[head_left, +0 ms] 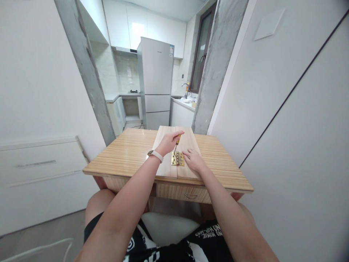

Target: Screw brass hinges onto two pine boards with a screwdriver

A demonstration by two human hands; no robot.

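Note:
Two pale wooden boards (165, 145) lie side by side on a small wooden table (131, 154). A brass hinge (177, 159) sits across the seam between them. My left hand (169, 142), with a white band on its wrist, grips a yellow-handled screwdriver (177, 142) whose tip points down at the hinge. My right hand (193, 159) rests flat on the right board, its fingers touching the hinge's right edge.
The table has a drawer with a metal handle (191, 196) facing me; my knees are under it. Concrete pillars (89, 80) flank a kitchen with a white fridge (155, 82). White walls stand close on both sides, and a white cabinet (40, 174) is at the left.

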